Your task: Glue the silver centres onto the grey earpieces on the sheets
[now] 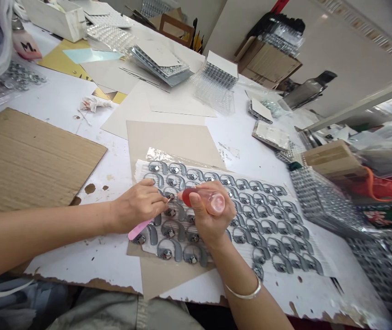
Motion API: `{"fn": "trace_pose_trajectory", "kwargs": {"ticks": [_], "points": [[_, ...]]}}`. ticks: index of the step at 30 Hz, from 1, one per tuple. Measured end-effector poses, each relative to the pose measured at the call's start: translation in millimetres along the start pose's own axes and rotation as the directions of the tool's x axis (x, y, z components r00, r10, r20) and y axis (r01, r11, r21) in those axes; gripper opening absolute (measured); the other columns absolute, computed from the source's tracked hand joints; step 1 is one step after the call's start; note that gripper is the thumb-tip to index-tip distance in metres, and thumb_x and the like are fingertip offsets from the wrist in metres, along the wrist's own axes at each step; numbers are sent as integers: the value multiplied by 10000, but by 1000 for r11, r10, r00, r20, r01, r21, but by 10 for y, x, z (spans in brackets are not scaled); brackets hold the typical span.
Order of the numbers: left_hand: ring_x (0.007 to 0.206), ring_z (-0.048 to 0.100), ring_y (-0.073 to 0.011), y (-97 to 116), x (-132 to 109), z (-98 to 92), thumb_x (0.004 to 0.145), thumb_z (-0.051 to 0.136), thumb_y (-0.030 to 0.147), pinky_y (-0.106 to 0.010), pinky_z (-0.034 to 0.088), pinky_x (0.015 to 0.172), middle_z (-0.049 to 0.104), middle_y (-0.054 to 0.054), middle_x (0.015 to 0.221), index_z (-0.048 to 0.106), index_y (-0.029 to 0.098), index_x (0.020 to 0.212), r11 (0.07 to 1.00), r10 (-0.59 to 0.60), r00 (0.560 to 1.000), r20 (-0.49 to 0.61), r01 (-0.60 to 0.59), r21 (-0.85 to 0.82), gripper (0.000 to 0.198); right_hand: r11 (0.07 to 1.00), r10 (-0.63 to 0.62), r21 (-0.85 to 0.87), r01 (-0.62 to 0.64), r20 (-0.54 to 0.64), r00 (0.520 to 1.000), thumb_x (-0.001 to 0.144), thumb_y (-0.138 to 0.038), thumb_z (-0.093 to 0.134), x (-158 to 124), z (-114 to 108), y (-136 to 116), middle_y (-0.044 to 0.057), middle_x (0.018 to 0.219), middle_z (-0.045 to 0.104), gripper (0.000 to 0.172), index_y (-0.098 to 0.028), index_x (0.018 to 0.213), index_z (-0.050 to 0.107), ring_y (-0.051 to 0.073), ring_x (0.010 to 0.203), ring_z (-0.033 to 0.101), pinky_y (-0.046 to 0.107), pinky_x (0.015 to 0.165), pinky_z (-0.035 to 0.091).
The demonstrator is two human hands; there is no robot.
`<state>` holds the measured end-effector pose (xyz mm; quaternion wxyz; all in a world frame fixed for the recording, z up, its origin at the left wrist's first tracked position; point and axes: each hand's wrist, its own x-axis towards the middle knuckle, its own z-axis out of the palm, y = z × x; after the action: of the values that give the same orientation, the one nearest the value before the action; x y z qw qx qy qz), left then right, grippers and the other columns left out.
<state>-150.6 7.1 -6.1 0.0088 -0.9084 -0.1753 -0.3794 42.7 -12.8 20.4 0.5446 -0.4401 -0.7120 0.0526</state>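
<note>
My left hand (140, 205) is closed around a thin pink-handled tool (140, 228) whose tip points at the parts near the sheet's middle. My right hand (209, 214) grips a small clear squeeze bottle (207, 200) with a red tip, its nozzle aimed left toward the tool's tip. Both hands rest over a clear plastic sheet (268, 215) covered with several rows of grey hook-shaped parts with shiny stones. A silver bangle (244, 293) sits on my right wrist. The sheet lies on a beige card (171, 140).
A corrugated cardboard sheet (27, 160) lies at the left. Stacks of blister trays (216, 78) and card sheets fill the back of the white table (58, 105). Metal mesh trays (323, 197) and a brown box (333, 158) crowd the right side.
</note>
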Motion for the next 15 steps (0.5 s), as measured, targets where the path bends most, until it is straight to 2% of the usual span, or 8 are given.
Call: {"fn": "trace_pose_trajectory", "kwargs": {"ticks": [6, 10, 15], "points": [[578, 507, -119, 5, -4, 5, 914, 517, 119, -309, 345, 586, 675, -17, 733, 565, 140, 755, 1000, -14, 1000, -4, 14, -3, 167, 1000, 3, -21, -3, -3, 1000, 811, -289, 656, -6, -1, 4, 13, 722, 619, 125, -194, 801, 575, 144, 639, 567, 327, 611, 471], [573, 529, -111, 2, 14, -15, 916, 518, 111, -295, 354, 594, 679, -11, 711, 561, 140, 772, 1000, -20, 1000, -6, 20, -19, 153, 1000, 24, -12, -25, -62, 998, 803, -317, 653, -12, -16, 11, 20, 714, 609, 146, -189, 801, 584, 151, 631, 559, 319, 570, 460], [576, 548, -111, -7, 29, -31, 918, 528, 117, -290, 366, 605, 698, -21, 736, 560, 133, 812, 999, -10, 1000, -18, 9, -48, 112, 1000, 16, 15, -15, -74, 997, 800, -250, 653, 1, -30, 24, 11, 690, 602, 96, -188, 760, 591, 137, 617, 539, 302, 564, 450]]}}
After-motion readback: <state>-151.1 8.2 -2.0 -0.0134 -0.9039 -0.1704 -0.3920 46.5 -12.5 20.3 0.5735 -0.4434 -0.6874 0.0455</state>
